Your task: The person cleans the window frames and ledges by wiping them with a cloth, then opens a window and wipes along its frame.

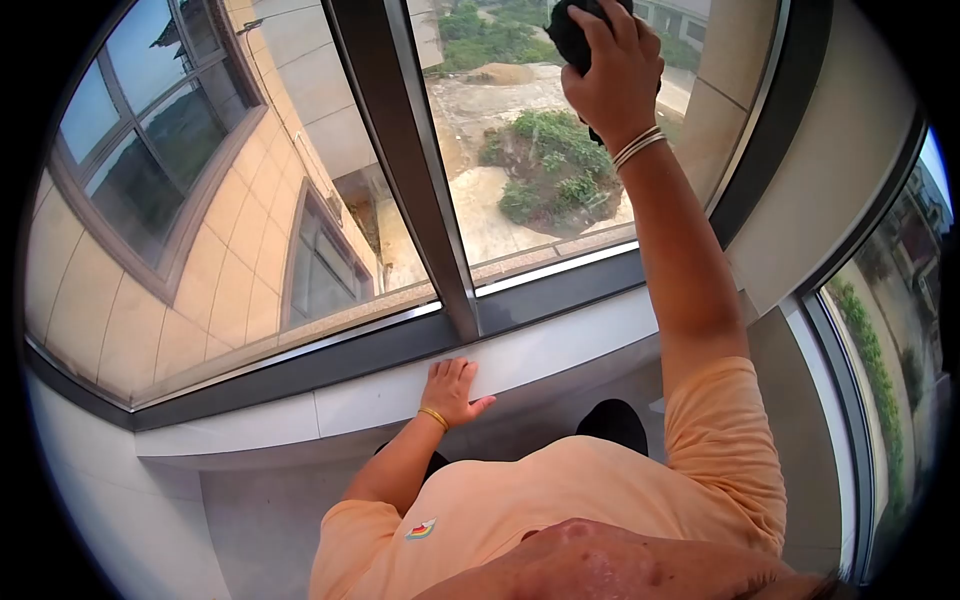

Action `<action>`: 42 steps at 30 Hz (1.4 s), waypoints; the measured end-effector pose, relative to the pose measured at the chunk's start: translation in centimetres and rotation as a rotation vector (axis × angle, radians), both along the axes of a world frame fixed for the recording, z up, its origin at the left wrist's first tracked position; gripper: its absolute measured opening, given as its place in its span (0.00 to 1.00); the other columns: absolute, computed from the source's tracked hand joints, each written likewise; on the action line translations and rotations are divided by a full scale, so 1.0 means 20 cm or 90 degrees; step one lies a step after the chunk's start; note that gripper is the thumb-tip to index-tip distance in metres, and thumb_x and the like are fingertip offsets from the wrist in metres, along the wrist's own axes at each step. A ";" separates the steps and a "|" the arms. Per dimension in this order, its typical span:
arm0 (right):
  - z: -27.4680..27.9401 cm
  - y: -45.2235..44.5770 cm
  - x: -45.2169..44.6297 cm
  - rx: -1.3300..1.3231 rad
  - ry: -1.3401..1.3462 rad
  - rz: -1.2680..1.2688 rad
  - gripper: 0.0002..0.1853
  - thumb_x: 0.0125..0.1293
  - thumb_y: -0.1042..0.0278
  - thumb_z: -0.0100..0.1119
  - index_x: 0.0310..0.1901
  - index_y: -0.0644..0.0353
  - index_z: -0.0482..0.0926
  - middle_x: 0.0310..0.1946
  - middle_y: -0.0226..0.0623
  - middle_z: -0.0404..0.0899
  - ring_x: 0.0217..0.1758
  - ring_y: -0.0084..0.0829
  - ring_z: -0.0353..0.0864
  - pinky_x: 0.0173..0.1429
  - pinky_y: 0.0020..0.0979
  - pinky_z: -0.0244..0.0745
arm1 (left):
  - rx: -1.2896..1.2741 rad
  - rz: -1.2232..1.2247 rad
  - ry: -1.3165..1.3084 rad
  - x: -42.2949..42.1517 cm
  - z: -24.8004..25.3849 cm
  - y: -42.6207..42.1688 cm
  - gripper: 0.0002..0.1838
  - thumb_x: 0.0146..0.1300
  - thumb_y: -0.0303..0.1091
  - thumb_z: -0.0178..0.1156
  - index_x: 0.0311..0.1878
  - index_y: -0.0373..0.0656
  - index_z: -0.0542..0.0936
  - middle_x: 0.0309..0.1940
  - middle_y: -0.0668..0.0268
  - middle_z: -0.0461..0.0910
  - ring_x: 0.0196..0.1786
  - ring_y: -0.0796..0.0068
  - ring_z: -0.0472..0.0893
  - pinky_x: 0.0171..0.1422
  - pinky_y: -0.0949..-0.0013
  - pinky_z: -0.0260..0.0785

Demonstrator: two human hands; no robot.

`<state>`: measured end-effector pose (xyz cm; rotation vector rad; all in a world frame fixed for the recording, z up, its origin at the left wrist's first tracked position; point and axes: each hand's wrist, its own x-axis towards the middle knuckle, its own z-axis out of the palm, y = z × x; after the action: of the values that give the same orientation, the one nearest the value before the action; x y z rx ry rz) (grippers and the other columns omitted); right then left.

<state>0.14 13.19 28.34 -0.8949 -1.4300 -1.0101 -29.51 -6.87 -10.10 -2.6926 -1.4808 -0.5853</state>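
Note:
High on the right window pane (470, 130), my right hand (618, 85) presses a dark, crumpled cloth (572, 38) toward the glass. The fingers curl over the cloth, and part of it sticks out past the hand's left side and below the palm. My left hand (453, 392) rests on the white window sill (370, 400), fingers stretched out and thumb apart, with nothing in it. It lies just below the foot of the dark upright frame bar (405, 130).
Left of the bar is another pane showing a tiled wall (240, 200) with windows outside. Dark lower framing (560, 300) runs above the sill. A second window (870, 370) stands at my right, beside a pale wall pillar (830, 190). Grey floor (270, 520) lies below.

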 end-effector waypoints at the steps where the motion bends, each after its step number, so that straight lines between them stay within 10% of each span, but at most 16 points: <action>1: -0.11 -0.03 -0.08 -0.042 -0.041 0.025 0.32 0.48 0.71 0.70 0.59 0.39 0.80 0.69 0.23 0.72 0.69 0.47 0.67 0.64 0.51 0.67 | 0.001 0.001 0.005 0.00 0.01 0.00 0.39 0.56 0.63 0.68 0.60 0.42 0.75 0.56 0.59 0.70 0.57 0.54 0.70 0.67 0.52 0.59; 9: -1.50 -0.21 -0.14 -0.278 -0.544 0.203 0.14 0.61 0.59 0.65 0.48 0.29 0.87 0.63 0.12 0.72 0.72 0.35 0.62 0.64 0.50 0.65 | 0.018 -0.011 0.008 -0.01 0.01 -0.01 0.38 0.56 0.62 0.69 0.60 0.43 0.74 0.55 0.59 0.71 0.55 0.54 0.71 0.65 0.53 0.60; 15: -0.80 -0.07 0.17 -0.136 0.008 0.173 0.29 0.43 0.73 0.73 0.52 0.42 0.83 0.66 0.30 0.74 0.67 0.45 0.70 0.67 0.45 0.67 | -0.022 -0.006 0.002 0.01 0.02 -0.02 0.38 0.55 0.62 0.70 0.59 0.44 0.75 0.55 0.60 0.71 0.56 0.55 0.71 0.65 0.53 0.60; 21: -1.12 0.36 0.94 -0.145 0.554 -0.077 0.25 0.51 0.73 0.71 0.53 0.53 0.81 0.63 0.46 0.75 0.65 0.53 0.74 0.69 0.51 0.69 | -0.031 0.006 0.009 0.03 0.04 0.00 0.38 0.55 0.61 0.70 0.60 0.44 0.73 0.56 0.60 0.70 0.58 0.56 0.70 0.66 0.52 0.58; 27: -1.48 -0.11 -0.09 -0.192 0.198 0.138 0.29 0.47 0.74 0.68 0.55 0.42 0.81 0.69 0.33 0.71 0.70 0.52 0.63 0.74 0.53 0.57 | -0.001 -0.008 0.026 0.03 0.03 0.00 0.38 0.55 0.61 0.69 0.61 0.44 0.73 0.57 0.59 0.70 0.58 0.55 0.70 0.66 0.51 0.58; 30: -1.71 -0.22 -0.14 -0.263 -0.263 0.207 0.23 0.53 0.70 0.66 0.51 0.33 0.84 0.69 0.15 0.70 0.74 0.37 0.61 0.73 0.48 0.57 | -0.024 -0.007 0.044 0.03 0.04 0.00 0.38 0.56 0.61 0.69 0.61 0.43 0.72 0.57 0.59 0.70 0.58 0.55 0.70 0.65 0.51 0.58; 33: -1.43 -0.14 0.05 -0.249 -0.238 0.288 0.24 0.51 0.70 0.69 0.51 0.36 0.83 0.68 0.18 0.71 0.72 0.39 0.65 0.72 0.45 0.64 | 0.008 -0.011 0.034 0.03 0.02 0.00 0.38 0.55 0.61 0.69 0.60 0.44 0.73 0.57 0.57 0.71 0.57 0.53 0.70 0.66 0.50 0.58; 37: -0.51 0.04 0.25 -0.046 0.077 0.310 0.42 0.46 0.76 0.75 0.65 0.55 0.67 0.69 0.51 0.63 0.71 0.52 0.67 0.76 0.48 0.64 | 0.001 -0.009 0.032 0.01 -0.01 0.01 0.38 0.56 0.63 0.68 0.60 0.44 0.73 0.57 0.57 0.69 0.58 0.53 0.70 0.66 0.50 0.58; 42: 0.56 0.18 0.31 0.076 0.152 0.323 0.26 0.58 0.71 0.65 0.60 0.56 0.75 0.60 0.45 0.72 0.63 0.51 0.74 0.66 0.53 0.71 | 0.012 0.007 0.049 0.01 -0.02 0.00 0.39 0.56 0.64 0.68 0.60 0.43 0.73 0.57 0.58 0.69 0.58 0.53 0.69 0.66 0.50 0.58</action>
<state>6.40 16.76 39.52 -0.5057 -1.2872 -0.5770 -29.28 -6.78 -10.56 -2.6590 -1.4629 -0.4859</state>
